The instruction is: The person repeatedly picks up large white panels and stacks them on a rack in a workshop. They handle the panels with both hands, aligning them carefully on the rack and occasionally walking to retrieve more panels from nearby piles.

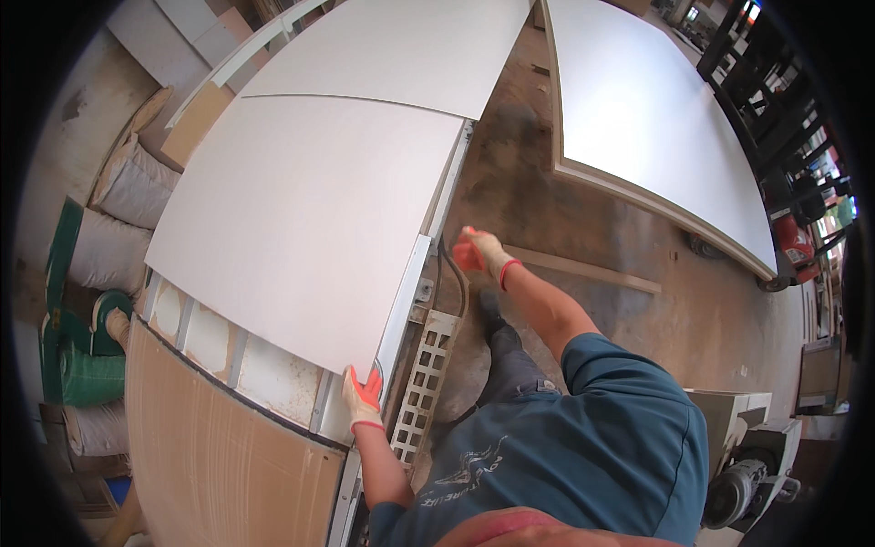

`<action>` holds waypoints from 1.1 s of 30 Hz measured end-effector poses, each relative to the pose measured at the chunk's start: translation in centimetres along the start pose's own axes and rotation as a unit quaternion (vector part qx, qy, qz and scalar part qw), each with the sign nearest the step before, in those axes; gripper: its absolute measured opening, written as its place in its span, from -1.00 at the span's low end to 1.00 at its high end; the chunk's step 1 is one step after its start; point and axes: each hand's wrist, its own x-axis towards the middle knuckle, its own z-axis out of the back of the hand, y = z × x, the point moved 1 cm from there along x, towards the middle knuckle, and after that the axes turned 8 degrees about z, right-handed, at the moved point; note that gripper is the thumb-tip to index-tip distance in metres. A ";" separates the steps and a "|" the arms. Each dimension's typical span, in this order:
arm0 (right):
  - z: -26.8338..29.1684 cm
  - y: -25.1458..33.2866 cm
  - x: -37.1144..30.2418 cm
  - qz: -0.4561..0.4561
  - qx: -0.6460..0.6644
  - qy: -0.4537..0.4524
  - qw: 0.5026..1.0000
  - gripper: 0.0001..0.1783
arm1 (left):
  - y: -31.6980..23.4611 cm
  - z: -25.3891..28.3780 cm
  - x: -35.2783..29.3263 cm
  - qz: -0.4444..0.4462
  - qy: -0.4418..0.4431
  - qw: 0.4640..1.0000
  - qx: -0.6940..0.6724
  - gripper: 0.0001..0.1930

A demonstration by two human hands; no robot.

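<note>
My left hand (363,397), in a cream and orange work glove, is at the near right corner of a large flat white panel (301,210). Its thumb and fingers are round that corner. The panel lies on a machine bed (211,335) with metal strips, which shows along the panel's near edge. My right hand (478,252), gloved alike, is held out in the air to the right of the bed's metal side rail (404,287). Its fingers are curled in, and no object shows in them. Below it runs a dark cable (464,287).
Beyond the panel lies another white sheet (392,50). A stack of white board (656,128) stands across the aisle at right. On the floor is a wooden strip (583,270). A slotted beige duct (425,383) runs beside the bed. Filled sacks (109,251) stand left; a motor (736,492) sits lower right.
</note>
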 end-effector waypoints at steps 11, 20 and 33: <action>6.0 28.1 33.4 0.094 0.004 -0.237 0.967 -0.26 | -5.2 -27.0 5.5 -0.456 -0.425 0.559 0.547 -0.39; 5.5 32.6 37.0 -0.032 -0.004 -0.212 0.977 -0.46 | -5.2 -27.4 7.9 -0.402 -0.442 0.561 0.574 -0.40; 2.2 38.1 31.1 0.026 -0.050 -0.192 0.980 -0.54 | -5.6 -27.7 8.0 -0.342 -0.450 0.573 0.593 -0.39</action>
